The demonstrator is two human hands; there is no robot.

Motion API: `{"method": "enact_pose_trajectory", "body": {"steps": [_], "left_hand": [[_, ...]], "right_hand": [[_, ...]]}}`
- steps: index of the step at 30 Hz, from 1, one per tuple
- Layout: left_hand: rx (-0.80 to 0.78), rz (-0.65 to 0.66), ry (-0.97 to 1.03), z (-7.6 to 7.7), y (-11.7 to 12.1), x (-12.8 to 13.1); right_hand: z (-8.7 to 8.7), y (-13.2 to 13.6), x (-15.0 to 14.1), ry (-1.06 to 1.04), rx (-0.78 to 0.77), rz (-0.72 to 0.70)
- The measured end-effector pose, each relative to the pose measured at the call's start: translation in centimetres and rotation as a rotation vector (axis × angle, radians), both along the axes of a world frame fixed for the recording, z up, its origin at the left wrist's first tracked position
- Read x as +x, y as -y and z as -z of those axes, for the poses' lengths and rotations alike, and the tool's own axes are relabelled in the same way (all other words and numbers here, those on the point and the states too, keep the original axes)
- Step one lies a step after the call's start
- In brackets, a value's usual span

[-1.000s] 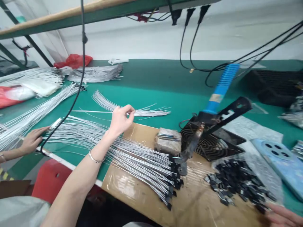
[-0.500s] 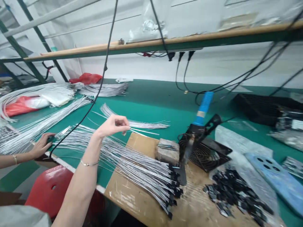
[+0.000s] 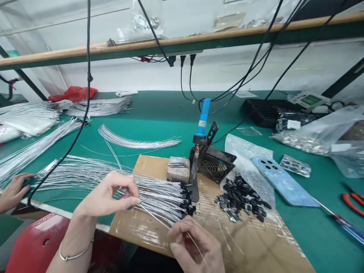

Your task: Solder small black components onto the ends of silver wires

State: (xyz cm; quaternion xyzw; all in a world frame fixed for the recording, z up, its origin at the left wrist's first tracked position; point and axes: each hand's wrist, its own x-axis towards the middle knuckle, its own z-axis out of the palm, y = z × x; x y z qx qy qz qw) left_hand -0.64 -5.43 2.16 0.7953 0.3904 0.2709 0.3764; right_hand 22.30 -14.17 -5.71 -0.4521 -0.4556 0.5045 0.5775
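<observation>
My left hand [image 3: 113, 195], a bangle on its wrist, pinches a thin white wire [image 3: 155, 216] between thumb and fingertips. That wire slants down to my right hand [image 3: 196, 242], whose fingers close around it. A thin pale strand shows across the right palm; whether it is the same wire I cannot tell. Behind both hands lies a bundle of white wires [image 3: 159, 195], with black connectors [image 3: 186, 201] at its right end, on a cardboard sheet [image 3: 136, 231]. A soldering iron with a blue handle [image 3: 204, 115] stands in a holder just beyond the connectors.
Black clips [image 3: 244, 199] lie heaped right of my hands, near a blue phone [image 3: 284, 182] and red-handled pliers [image 3: 352, 203]. A small fan [image 3: 216, 165] sits behind the iron. Another person's hand [image 3: 17, 191] rests at the far left. A black cable [image 3: 88, 57] hangs across the left side.
The view has swung right. My left hand has come down and nearer over the cardboard with the white wire. My right hand has entered at the bottom and grips the wire too.
</observation>
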Motion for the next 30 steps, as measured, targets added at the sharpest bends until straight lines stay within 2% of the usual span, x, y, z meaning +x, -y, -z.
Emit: {"method": "enact_pose_trajectory", "body": {"steps": [4,8,15,26,30], "left_hand": [[-0.032,-0.005,-0.034,0.2,0.2,0.7],[-0.018,0.004,-0.084,0.5,0.0,1.1],[-0.002,0.004,-0.145,0.7,-0.6,1.1],[-0.173,0.070,-0.111,1.2,-1.7,1.3],[-0.235,0.077,-0.123,1.4,-2.3,1.3]], "right_hand": [[-0.1,-0.8,-0.5,-0.034,-0.071,0.007],[0.0,-0.7,0.4,-0.052,-0.119,-0.019],[0.7,-1.0,2.2,-0.205,-0.187,-0.059],[0.8,-2.0,4.0,-0.158,-0.180,-0.116],[0.5,-2.2,4.7,-0.045,-0.111,-0.143]]}}
